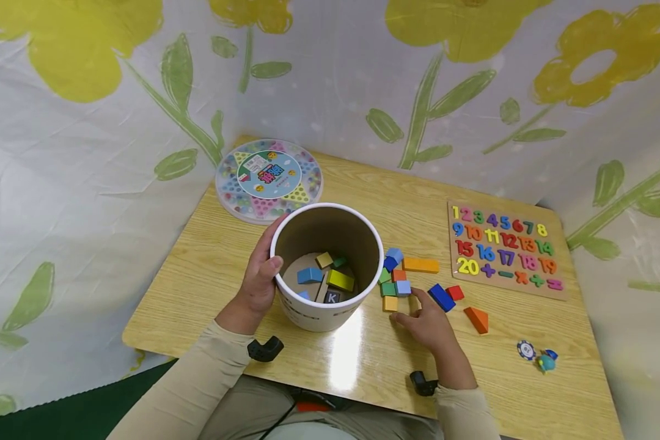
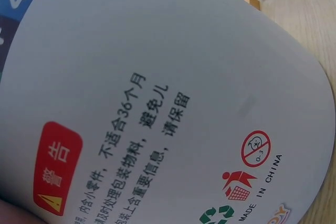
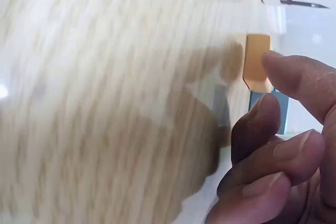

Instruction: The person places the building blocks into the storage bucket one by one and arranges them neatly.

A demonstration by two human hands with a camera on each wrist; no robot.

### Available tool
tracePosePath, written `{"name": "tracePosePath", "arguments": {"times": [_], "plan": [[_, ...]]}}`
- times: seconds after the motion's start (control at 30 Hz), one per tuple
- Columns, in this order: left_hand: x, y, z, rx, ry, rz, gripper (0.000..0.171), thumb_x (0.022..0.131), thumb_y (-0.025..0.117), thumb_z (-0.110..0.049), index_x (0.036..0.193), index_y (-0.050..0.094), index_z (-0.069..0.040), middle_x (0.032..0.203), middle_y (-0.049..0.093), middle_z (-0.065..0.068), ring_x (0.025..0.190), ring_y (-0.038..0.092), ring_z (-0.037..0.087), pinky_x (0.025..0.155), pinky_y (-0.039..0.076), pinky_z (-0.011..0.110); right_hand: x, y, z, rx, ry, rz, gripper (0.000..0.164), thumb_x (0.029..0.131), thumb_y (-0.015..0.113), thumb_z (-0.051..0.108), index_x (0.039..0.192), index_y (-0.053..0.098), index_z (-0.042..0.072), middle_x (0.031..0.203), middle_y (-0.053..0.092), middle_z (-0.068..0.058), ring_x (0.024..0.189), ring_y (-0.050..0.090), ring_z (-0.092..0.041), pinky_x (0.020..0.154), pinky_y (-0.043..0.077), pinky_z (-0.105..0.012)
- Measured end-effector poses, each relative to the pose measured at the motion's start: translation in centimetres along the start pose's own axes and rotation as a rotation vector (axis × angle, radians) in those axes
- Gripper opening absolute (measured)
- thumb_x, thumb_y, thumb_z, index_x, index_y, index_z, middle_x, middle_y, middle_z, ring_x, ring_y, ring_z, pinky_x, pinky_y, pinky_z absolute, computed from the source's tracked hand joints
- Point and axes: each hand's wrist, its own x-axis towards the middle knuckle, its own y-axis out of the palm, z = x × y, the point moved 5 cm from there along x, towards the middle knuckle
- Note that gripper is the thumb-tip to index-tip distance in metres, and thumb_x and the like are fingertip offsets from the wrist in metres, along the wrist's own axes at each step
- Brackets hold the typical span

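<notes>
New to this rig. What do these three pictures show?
No robot arm here: a person works bare-handed. The widest scene comes from a head camera looking forward and down; the other two come from cameras on each wrist, probably the black devices. The left hand grips a white bucket by its rim, with some blocks inside; the left wrist view is mostly its printed wall. The right hand reaches among loose colored blocks; whether it pinches one is unclear. Its wrist view shows fingers at an orange block. The table also carries a number board, a round game set, a blue-and-white disc and a turquoise toy.
</notes>
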Motion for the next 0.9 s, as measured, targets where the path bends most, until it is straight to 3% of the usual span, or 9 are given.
{"name": "tracePosePath", "arguments": {"times": [0.33, 0.53, 0.67, 0.77, 0.9], "plan": [[-0.1, 0.0, 0.0, 0.010, -0.016, -0.008, 0.072, 0.080, 0.047, -0.027, 0.149, 0.028, -0.015, 0.148, 0.030, 0.010, 0.133, 0.023, 0.040, 0.103, 0.027, 0.050, 0.9, 0.6, 1.3, -0.010, -0.044, -0.017, 0.088, 0.077, 0.070, 0.051, 0.149, 0.025, 0.028, 0.125, 0.055, -0.014, 0.098, 0.056, -0.029, 0.082, 0.049, -0.046], [-0.1, 0.1, 0.1, 0.010, -0.022, -0.011, 0.072, 0.080, 0.047, -0.027, 0.149, 0.028, -0.016, 0.149, 0.031, 0.008, 0.134, 0.023, 0.039, 0.103, 0.026, 0.051, 1.2, 0.8, 1.9, -0.004, -0.070, -0.024, 0.081, 0.076, 0.072, 0.047, 0.144, 0.031, 0.030, 0.091, 0.058, -0.009, 0.078, 0.052, -0.024, 0.065, 0.043, -0.033], [-0.1, 0.1, 0.0, 0.013, -0.020, -0.010, 0.073, 0.080, 0.047, -0.027, 0.149, 0.028, -0.015, 0.149, 0.030, 0.008, 0.134, 0.023, 0.039, 0.103, 0.026, 0.051, 1.2, 0.9, 2.1, 0.005, -0.085, -0.028, 0.058, 0.079, 0.072, 0.041, 0.129, 0.047, 0.026, 0.073, 0.054, -0.005, 0.066, 0.049, -0.021, 0.057, 0.038, -0.031], [-0.1, 0.1, 0.0, 0.012, -0.010, -0.006, 0.073, 0.080, 0.047, -0.027, 0.149, 0.028, -0.015, 0.149, 0.030, 0.009, 0.134, 0.023, 0.041, 0.103, 0.026, 0.051, 1.3, 1.0, 2.2, 0.013, -0.102, -0.039, 0.043, 0.080, 0.071, 0.038, 0.116, 0.054, 0.022, 0.067, 0.052, -0.004, 0.061, 0.048, -0.021, 0.054, 0.037, -0.030], [0.0, 0.0, 0.0, 0.010, 0.003, -0.001, 0.073, 0.081, 0.047, -0.028, 0.149, 0.028, -0.015, 0.149, 0.029, 0.012, 0.133, 0.022, 0.043, 0.103, 0.027, 0.050, 1.4, 1.2, 2.3, 0.010, -0.099, -0.046, 0.052, 0.078, 0.072, 0.043, 0.122, 0.052, 0.025, 0.072, 0.054, -0.004, 0.064, 0.049, -0.021, 0.055, 0.038, -0.030]]}}
